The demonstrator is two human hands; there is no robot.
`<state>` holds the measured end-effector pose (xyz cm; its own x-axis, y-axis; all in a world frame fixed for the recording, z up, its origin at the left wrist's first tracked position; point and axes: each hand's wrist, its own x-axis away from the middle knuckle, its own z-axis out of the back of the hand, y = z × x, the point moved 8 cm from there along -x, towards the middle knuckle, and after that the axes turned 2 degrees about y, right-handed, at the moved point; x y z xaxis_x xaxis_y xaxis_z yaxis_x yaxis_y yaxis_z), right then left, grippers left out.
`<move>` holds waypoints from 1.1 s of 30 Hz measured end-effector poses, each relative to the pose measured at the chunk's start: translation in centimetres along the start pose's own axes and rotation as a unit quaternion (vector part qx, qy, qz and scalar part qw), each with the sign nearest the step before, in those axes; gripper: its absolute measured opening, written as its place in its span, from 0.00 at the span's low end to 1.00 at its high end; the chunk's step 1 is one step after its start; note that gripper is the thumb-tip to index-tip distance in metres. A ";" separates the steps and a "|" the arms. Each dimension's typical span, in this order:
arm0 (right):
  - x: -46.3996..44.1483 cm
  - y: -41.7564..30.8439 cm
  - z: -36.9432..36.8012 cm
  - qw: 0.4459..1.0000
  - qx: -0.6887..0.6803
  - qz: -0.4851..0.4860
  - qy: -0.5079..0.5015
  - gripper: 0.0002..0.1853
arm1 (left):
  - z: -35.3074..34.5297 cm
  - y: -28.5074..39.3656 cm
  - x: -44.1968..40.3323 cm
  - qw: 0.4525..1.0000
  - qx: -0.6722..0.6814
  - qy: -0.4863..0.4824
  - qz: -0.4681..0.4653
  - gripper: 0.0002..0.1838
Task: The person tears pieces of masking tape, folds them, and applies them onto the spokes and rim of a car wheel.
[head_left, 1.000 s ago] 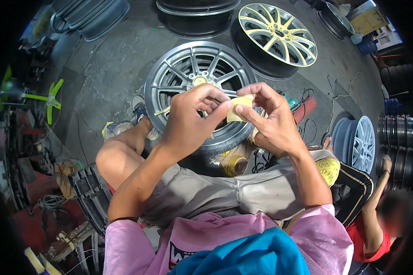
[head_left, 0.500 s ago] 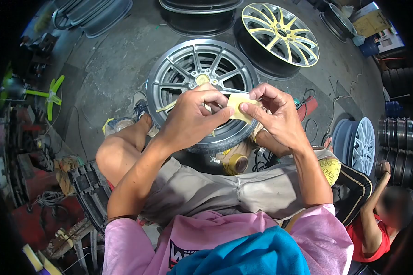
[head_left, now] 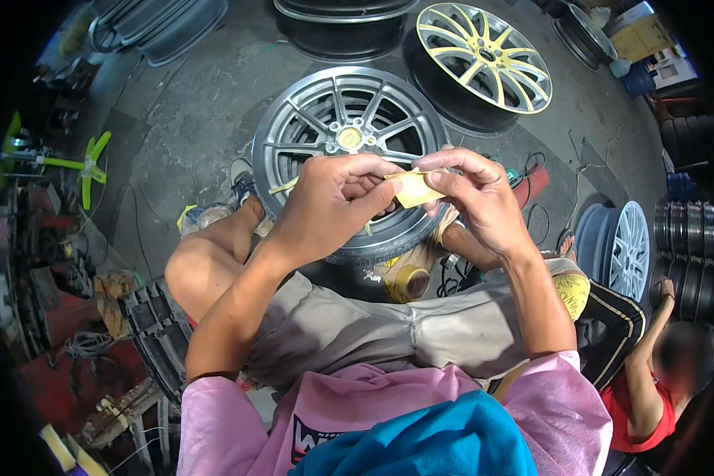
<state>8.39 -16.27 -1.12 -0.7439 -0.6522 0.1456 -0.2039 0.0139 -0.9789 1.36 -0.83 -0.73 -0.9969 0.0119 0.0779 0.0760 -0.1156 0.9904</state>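
Note:
Both hands pinch a small pale yellow piece of masking tape (head_left: pixel 417 190) above the lower part of a grey alloy wheel. My left hand (head_left: pixel 343 194) is closed on its left edge, thumb against the fingers. My right hand (head_left: pixel 472 190) grips the right side between thumb and fingers. The tape looks folded along its upper edge. Below, the alloy wheel (head_left: pixel 337 94) lies face up between my legs, with a yellow disc (head_left: pixel 349 139) over its hub. A yellow strip (head_left: pixel 284 186) lies at its left side.
Behind stands a wheel with yellow-covered spokes (head_left: pixel 504 54). A silver wheel (head_left: pixel 628 250) leans at the right, near a person in a red shirt (head_left: pixel 650 412). A yellow-brown roll (head_left: pixel 411 283) sits by my foot. Tools and a bright green object (head_left: pixel 93 169) are at the left.
The piece of tape has been turned and folded at its top between my fingers. My right fingers have shifted over its upper edge. The person at right has moved an arm slightly.

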 end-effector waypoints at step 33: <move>1.3 -3.7 -2.0 0.964 0.155 0.212 -0.035 0.13 | -0.6 -0.8 0.1 0.980 0.179 -0.079 0.040 0.15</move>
<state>6.91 -15.67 3.00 -0.6713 -0.6877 -0.2765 0.3172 0.0705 -0.9457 1.18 -1.36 -1.60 -0.9740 0.1733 0.1462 0.1848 0.2325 0.9549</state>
